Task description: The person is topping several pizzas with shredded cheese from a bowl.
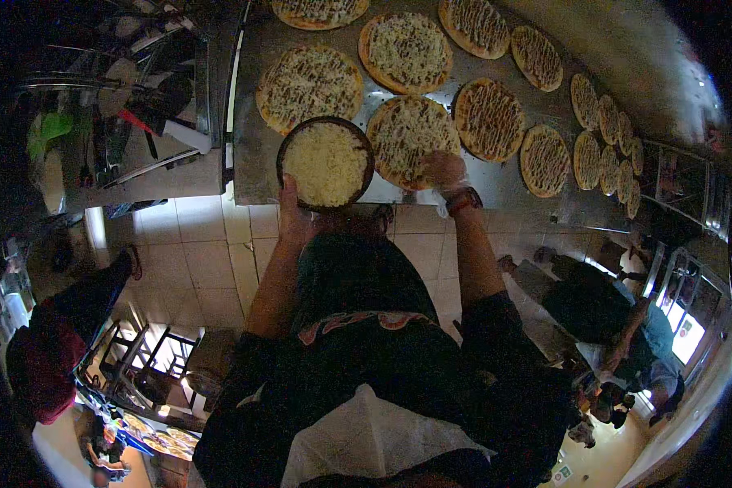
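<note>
My left hand (294,210) is closed on the near left rim of a dark round bowl (370,168) full of pale shredded cheese (324,161). Over the right edge of a round topped pizza (405,137), my right hand (445,171) is held low; whether its fingers hold cheese cannot be told. Behind the bowl lies another pizza strewn with pale shreds (310,82), and a similar one (405,52) is at the back. Pizzas to the right, such as the nearest one (489,119), show stripes of sauce and few or no shreds.
The metal worktop (256,183) carries several more pizzas curving away to the right. At the left stands a cluttered counter (189,177) with utensils. A person in dark red (49,372) is at the lower left; other people (634,341) are at the right.
</note>
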Motion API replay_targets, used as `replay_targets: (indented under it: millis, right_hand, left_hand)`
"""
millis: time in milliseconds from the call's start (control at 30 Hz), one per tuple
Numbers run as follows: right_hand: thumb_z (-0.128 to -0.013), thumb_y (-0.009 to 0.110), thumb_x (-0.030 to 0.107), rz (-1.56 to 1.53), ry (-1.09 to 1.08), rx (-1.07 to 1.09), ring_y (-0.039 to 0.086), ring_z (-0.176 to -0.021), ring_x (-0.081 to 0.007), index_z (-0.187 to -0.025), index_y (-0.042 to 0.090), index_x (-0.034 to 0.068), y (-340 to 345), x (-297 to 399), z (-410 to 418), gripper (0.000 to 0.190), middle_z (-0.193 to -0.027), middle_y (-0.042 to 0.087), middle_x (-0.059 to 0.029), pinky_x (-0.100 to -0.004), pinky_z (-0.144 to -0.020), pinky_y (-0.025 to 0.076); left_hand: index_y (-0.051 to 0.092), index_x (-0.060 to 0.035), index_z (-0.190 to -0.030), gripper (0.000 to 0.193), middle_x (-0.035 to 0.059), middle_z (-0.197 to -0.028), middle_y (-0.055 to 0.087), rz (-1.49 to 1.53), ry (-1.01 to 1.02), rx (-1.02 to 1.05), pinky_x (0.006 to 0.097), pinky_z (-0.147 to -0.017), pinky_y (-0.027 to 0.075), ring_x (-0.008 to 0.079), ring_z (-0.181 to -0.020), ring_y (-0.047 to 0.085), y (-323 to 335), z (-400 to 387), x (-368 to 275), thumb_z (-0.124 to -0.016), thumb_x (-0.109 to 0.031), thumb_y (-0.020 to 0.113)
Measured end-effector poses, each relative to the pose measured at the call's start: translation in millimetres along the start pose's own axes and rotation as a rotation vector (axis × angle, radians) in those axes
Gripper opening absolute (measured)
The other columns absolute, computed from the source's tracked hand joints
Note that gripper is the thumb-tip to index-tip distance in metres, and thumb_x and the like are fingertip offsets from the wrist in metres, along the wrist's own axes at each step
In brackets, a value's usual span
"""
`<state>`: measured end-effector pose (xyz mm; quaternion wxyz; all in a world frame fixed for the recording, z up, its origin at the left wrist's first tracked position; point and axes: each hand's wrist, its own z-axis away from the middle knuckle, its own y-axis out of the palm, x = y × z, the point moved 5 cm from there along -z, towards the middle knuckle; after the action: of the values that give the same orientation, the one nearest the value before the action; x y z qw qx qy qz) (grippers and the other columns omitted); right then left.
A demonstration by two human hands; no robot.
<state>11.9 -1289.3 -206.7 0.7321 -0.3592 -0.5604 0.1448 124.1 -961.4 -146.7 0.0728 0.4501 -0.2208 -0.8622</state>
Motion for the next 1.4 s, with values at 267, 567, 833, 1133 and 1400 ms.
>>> replay_targets:
  millis: [267,567,833,1133,1400]
  right_hand:
    - [-0.081,0.047,0.035,0.927,-0.142,0.109,0.055,-0.083,-0.0221,-0.095,0.057,0.009,-13,51,-32,0.031,-0.097,0.057,-0.0094,-0.035,-0.065,0.047]
    - [-0.079,0.046,0.035,1.109,-0.076,0.317,0.054,-0.087,-0.023,-0.099,0.056,0.011,0,84,-119,0.033,-0.093,0.057,-0.0082,-0.0385,-0.076,0.044]
    - [-0.081,0.046,0.029,0.631,-0.239,0.424,0.052,-0.094,-0.0243,-0.107,0.052,0.01,55,59,-102,0.033,-0.104,0.055,-0.0095,-0.0372,-0.084,0.04]
    - [-0.076,0.051,0.015,0.608,-0.403,-0.009,0.045,-0.101,-0.0259,-0.106,0.052,0.009,21,140,-21,0.031,-0.113,0.047,-0.0129,-0.0362,-0.089,0.033]
    - [-0.077,0.052,0.006,-0.004,-0.4,-0.206,0.056,-0.074,-0.024,-0.096,0.053,0.005,-39,172,-38,0.019,-0.085,0.057,-0.0095,-0.0305,-0.064,0.046]
  left_hand:
    - [0.028,-0.0028,-0.124,0.065,0.0131,-0.122,0.038,0.173,-0.068,-0.033,0.0404,-0.092,0.033,0.0262,-0.111,0.039,8,12,-25,-0.081,-0.049,0.045]
    - [0.028,-0.0027,-0.124,0.071,0.0135,-0.122,0.038,0.145,-0.071,-0.074,0.0421,-0.091,0.033,0.0277,-0.11,0.04,2,10,-23,-0.078,-0.053,0.048]
    - [0.027,-0.0034,-0.125,0.077,0.0125,-0.123,0.035,0.136,-0.075,0.004,0.0416,-0.092,0.031,0.027,-0.113,0.036,11,3,-22,-0.075,-0.058,0.047]
    - [0.024,-0.0086,-0.128,0.07,0.0073,-0.129,0.032,0.118,-0.035,0.102,0.0385,-0.098,0.028,0.0238,-0.117,0.033,26,-4,-35,-0.079,-0.056,0.041]
    - [0.027,-0.0048,-0.126,0.068,0.0111,-0.126,0.033,0.061,-0.091,-0.008,0.0374,-0.097,0.026,0.0224,-0.117,0.031,48,-33,-1,-0.08,-0.052,0.043]
